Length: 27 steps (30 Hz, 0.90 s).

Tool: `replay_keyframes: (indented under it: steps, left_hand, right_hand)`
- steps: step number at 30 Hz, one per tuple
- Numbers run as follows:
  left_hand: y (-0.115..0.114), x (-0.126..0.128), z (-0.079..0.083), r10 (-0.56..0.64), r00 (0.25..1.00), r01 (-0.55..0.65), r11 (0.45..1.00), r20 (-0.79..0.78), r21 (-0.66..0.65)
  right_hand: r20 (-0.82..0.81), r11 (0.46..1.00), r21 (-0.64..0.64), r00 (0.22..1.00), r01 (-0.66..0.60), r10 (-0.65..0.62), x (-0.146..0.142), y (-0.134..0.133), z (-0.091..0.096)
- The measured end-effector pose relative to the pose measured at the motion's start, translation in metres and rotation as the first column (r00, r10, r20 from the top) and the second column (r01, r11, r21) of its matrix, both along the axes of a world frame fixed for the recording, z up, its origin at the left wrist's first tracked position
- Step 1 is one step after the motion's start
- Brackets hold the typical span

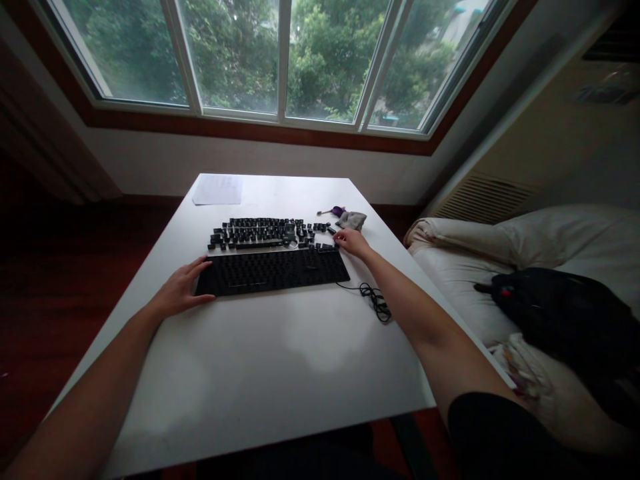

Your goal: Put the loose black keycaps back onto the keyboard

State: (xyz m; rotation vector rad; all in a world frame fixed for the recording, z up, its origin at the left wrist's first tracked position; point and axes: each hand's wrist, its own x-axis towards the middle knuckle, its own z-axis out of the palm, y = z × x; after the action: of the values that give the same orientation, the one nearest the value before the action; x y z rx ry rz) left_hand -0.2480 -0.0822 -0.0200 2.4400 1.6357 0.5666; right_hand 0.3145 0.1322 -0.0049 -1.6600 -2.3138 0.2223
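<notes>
A black keyboard (273, 272) lies across the white table, its key field dark and mostly without caps. My left hand (184, 288) clasps its left end, with the thumb along the front edge and the fingers at the back corner. Behind the keyboard, several loose black keycaps (255, 231) stand in rows, with a long spacebar cap (260, 244) in front. At the right end of these rows my right hand (353, 241) has its fingertips pinched together on what looks like a keycap; the fingers partly hide it. A keyboard cable (375, 303) lies coiled below my right forearm.
A grey cloth (352, 221) and a brush with a purple handle (339, 211) lie beyond my right hand. Paper sheets (218, 189) rest at the table's far left corner. On the right, a dark bag (565, 313) lies on a light-coloured sofa (460, 253).
</notes>
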Motion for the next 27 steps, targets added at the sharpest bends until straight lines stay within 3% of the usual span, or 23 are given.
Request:
replay_keyframes:
  steps: [11, 22, 27]
  left_hand:
    - [-0.001, 0.001, 0.003, 0.009, 1.000, -0.009, 1.000, -0.005, -0.005]
    - [0.000, 0.000, 0.000, 0.007, 1.000, -0.007, 1.000, -0.003, -0.005]
    - [0.000, 0.000, 0.000, 0.001, 1.000, -0.001, 1.000, -0.003, 0.004]
  right_hand:
    - [0.027, 0.973, -0.006, 0.972, 0.232, -0.232, 0.016, -0.003, 0.005]
    - [-0.009, 0.999, -0.022, 0.999, 0.039, -0.039, 0.036, -0.001, 0.000]
    - [0.060, 0.999, 0.022, 0.998, 0.029, -0.030, 0.034, 0.003, -0.005]
